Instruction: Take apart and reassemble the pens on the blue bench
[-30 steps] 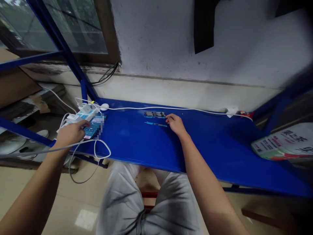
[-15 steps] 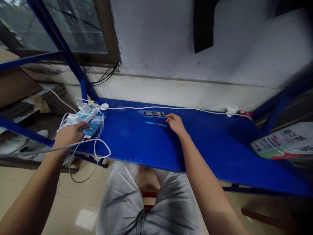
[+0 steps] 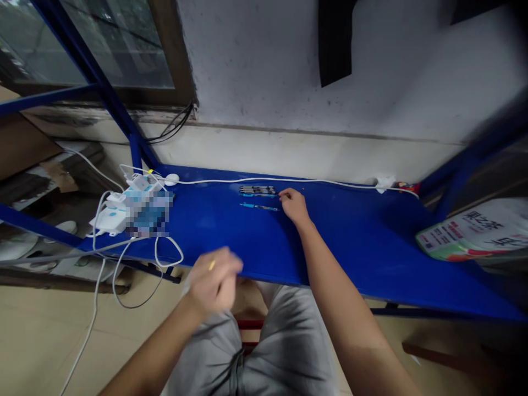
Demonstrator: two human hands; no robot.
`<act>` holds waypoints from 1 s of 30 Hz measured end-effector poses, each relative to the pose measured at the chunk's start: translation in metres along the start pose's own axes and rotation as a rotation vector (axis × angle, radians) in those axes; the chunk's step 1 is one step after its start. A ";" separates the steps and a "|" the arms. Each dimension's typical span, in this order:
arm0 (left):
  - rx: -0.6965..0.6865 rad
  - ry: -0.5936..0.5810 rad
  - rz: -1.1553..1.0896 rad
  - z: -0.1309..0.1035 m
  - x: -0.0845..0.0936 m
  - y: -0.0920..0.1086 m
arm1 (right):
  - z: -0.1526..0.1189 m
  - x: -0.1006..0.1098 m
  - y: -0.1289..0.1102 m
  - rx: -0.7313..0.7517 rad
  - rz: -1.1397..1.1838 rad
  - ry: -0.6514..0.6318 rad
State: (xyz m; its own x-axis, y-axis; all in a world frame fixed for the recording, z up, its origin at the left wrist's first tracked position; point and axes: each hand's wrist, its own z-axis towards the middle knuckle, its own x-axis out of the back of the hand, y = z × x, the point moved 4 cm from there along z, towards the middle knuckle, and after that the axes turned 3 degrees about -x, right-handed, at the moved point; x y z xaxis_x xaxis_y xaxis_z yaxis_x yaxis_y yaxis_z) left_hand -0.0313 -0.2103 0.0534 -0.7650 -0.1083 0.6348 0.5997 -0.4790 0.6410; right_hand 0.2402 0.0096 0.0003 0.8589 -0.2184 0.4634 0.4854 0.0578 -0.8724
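Note:
My left hand, with a ring on one finger, is in the air over the table's front edge, above my lap; motion blurs its fingers, so their pose is unclear. My right hand rests on the blue table, fingers curled together near the right ends of the pens; whether its fingertips hold anything is too small to tell. Several pens lie side by side in a row. Nearer to me, a single blue pen lies apart from them.
At the table's left are a white power strip, a partly pixelated phone and looped cables. A white cable runs along the back. A large printed package stands at the right.
My left hand has left the phone and moved right and toward me, over the front edge. My right hand stays by the pens. The view has shifted slightly.

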 end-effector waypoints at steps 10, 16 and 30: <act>0.330 0.189 0.277 0.194 -0.045 -0.111 | 0.008 -0.010 0.008 0.195 -0.148 0.031; 0.276 0.078 0.330 0.182 -0.061 -0.118 | 0.007 -0.015 0.008 0.238 -0.188 -0.018; 0.177 0.285 -0.621 0.187 -0.069 -0.111 | -0.015 -0.014 -0.034 0.381 -0.186 -0.129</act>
State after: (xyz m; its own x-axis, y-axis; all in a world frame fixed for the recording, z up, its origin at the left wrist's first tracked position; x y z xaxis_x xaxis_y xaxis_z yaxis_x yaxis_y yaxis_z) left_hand -0.0011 0.0136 0.0186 -0.9954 -0.0960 0.0065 0.0426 -0.3795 0.9242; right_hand 0.2091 -0.0034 0.0209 0.7530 -0.1369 0.6436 0.6383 0.3894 -0.6640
